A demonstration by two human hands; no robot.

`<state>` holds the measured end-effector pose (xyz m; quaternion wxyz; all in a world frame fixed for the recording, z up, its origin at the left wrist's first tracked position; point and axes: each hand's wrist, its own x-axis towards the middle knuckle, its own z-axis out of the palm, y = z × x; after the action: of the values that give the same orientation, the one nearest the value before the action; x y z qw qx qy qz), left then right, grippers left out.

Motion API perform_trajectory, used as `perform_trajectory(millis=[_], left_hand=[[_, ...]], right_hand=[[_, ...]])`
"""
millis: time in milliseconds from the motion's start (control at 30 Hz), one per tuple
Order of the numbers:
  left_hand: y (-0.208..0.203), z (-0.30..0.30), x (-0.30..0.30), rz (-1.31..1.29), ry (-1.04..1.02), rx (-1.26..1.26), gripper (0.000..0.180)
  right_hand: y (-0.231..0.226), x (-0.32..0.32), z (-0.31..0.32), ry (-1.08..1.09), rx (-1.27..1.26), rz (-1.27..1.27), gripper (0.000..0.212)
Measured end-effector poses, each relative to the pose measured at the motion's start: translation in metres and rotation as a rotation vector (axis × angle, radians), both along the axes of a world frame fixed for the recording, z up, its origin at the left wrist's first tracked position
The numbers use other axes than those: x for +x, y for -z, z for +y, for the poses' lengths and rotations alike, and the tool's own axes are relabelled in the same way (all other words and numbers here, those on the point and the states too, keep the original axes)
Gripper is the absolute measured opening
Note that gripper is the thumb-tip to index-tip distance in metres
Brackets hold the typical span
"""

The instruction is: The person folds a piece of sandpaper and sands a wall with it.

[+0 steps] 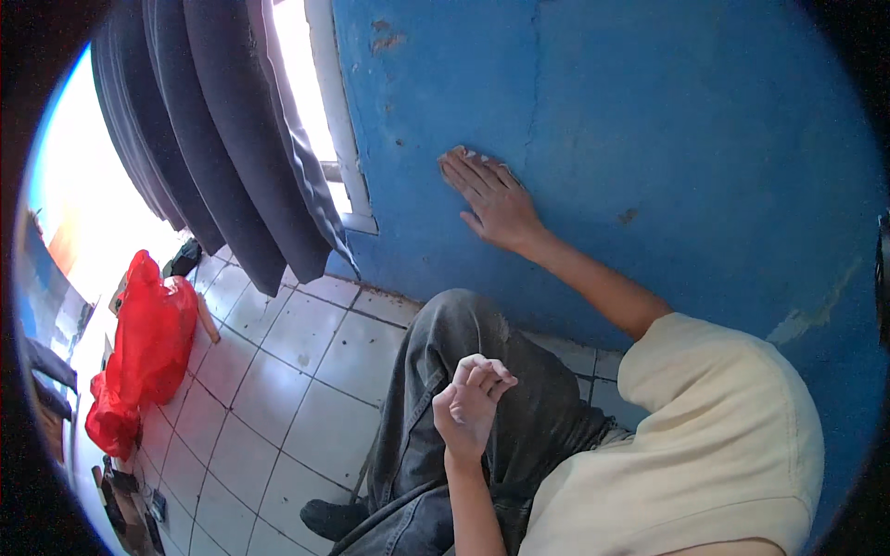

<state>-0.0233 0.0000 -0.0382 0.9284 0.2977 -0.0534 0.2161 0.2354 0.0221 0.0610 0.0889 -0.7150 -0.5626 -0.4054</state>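
The right hand (501, 206) lies flat against the blue wall (667, 120), fingers extended and nearly together, pinning a thin, pale brownish sheet (506, 169) whose ragged, whitish edge shows past the fingers; whether it is paper, cloth or something abrasive I cannot tell. The left hand (471, 408) hangs in front of the bent knee, fingers loosely curled toward the thumb, with nothing visible in it and a pale, dusty look on the skin. As I judge it, the sheet is the weak point: flat pressure alone seems to keep it up, so a lighter touch or sideways drag could let it slip or crumple, leaving bare fingertips to scrape the wall. The paint could also flake, since a thin vertical crack (535, 83) runs above the hand and a rough brown chip (628, 216) breaks the surface to its right. Dust might drift onto the faded dark trousers (528, 398), which look thick and creased, or onto the smooth cream shirt (714, 417). To the left, a dark curtain (218, 130) hangs in deep soft folds beside a pale, straight-edged window frame (338, 111); below, a crumpled, shiny red plastic bag (153, 334) sits on glossy white square tiles (278, 408) with dark joints.
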Motion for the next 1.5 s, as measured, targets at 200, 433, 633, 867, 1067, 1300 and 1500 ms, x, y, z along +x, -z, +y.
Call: perform_trajectory(millis=[200, 433, 633, 867, 1067, 1300, 1500], left_hand=[[0.003, 0.005, -0.003, 0.021, -0.042, -0.020, 0.052], [0.010, 0.000, 0.002, -0.136, 0.077, -0.288, 0.053], [0.011, 0.000, 0.004, -0.038, 0.060, -0.241, 0.056], [0.010, 0.001, 0.003, -0.060, 0.046, -0.223, 0.056], [0.012, -0.003, 0.004, -0.082, 0.068, -0.282, 0.056], [0.021, -0.017, 0.018, -0.192, 0.250, -0.396, 0.058], [0.038, -0.016, 0.029, -0.121, 0.327, -0.297, 0.056]], right_hand=[[0.018, -0.009, -0.050, 0.064, -0.110, 0.011, 0.080], [0.037, -0.005, -0.067, 0.128, -0.175, 0.078, 0.072], [0.010, -0.009, 0.003, -0.018, -0.114, 0.092, 0.068], [0.017, -0.007, 0.024, -0.098, 0.038, 0.089, 0.052], [0.021, -0.009, -0.024, -0.090, 0.021, 0.136, 0.053], [0.043, -0.008, -0.068, 0.014, -0.001, 0.171, 0.053], [0.028, -0.001, -0.041, -0.056, -0.119, 0.233, 0.052]])
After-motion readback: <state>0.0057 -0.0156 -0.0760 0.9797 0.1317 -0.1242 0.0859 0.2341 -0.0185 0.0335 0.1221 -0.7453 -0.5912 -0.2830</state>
